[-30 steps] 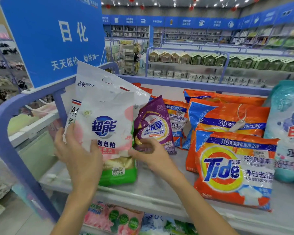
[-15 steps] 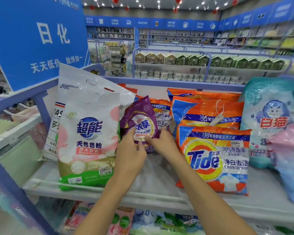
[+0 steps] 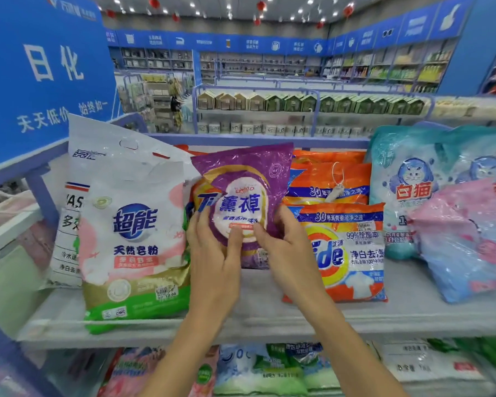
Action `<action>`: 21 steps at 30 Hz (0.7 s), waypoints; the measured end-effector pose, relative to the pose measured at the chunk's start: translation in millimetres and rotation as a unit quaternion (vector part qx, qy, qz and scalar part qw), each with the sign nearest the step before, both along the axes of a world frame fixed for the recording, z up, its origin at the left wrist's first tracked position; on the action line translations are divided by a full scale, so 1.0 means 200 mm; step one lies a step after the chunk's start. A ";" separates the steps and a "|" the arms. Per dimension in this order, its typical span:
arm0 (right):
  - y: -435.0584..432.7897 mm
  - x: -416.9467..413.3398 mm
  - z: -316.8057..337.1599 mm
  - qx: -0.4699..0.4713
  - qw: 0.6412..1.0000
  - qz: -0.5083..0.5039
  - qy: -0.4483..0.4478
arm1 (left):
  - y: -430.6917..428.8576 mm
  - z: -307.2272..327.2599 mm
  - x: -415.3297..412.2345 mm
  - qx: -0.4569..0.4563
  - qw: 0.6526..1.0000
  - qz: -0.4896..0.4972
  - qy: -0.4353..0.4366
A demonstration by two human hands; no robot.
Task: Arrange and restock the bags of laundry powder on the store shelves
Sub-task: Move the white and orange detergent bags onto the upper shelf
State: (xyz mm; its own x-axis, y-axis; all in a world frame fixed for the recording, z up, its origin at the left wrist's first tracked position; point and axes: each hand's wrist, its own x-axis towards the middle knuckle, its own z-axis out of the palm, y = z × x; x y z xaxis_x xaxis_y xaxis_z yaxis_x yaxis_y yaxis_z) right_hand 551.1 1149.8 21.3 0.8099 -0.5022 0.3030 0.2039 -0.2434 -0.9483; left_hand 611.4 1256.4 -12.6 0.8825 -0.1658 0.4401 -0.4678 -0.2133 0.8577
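A small purple bag of laundry powder (image 3: 245, 179) stands upright in the middle of the top shelf (image 3: 269, 319). My left hand (image 3: 212, 253) grips its lower left side and my right hand (image 3: 287, 247) grips its lower right, thumbs on the front. Left of it stands a white, pink and green bag (image 3: 132, 242), with a taller white bag (image 3: 98, 156) behind. An orange Tide bag (image 3: 352, 253) leans to the right, with more orange bags (image 3: 327, 179) stacked behind it. My hands hide the purple bag's lower edge.
Teal cat-logo bags (image 3: 407, 181) and a pink and blue bag (image 3: 467, 247) fill the shelf's right end. A blue sign (image 3: 40, 70) rises at the left over the purple rail (image 3: 40, 196). Several more bags (image 3: 255, 368) lie on the shelf below.
My left hand left the white and pink bag and joined the right on the purple bag. Together they raised it upright and brought it forward in front of the orange bags.
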 end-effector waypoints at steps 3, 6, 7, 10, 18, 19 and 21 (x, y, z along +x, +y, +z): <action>-0.11 -0.18 0.01 0.037 0.999 0.009 -0.007 | 0.03 0.12 -0.07 -0.073 0.987 -0.092 0.113; -0.22 -0.39 -0.03 0.098 0.995 0.007 0.006 | -0.02 0.18 -0.10 -0.152 0.916 -0.259 0.268; -0.26 -0.46 -0.04 0.128 0.992 0.000 0.010 | -0.06 0.19 -0.14 -0.168 0.895 -0.285 0.299; -0.36 -0.69 -0.11 0.183 0.982 -0.038 0.009 | -0.23 0.19 -0.32 -0.159 0.889 -0.294 0.313; -0.71 -1.43 -0.16 0.242 0.949 -0.200 0.020 | -0.82 0.08 -0.95 -0.103 0.866 -0.385 0.301; -0.77 -1.54 -0.16 0.251 0.941 -0.226 0.010 | -0.90 0.06 -1.06 -0.109 0.854 -0.399 0.317; -0.87 -1.77 -0.13 0.266 0.926 -0.267 -0.012 | -1.05 0.06 -1.29 -0.126 0.830 -0.414 0.352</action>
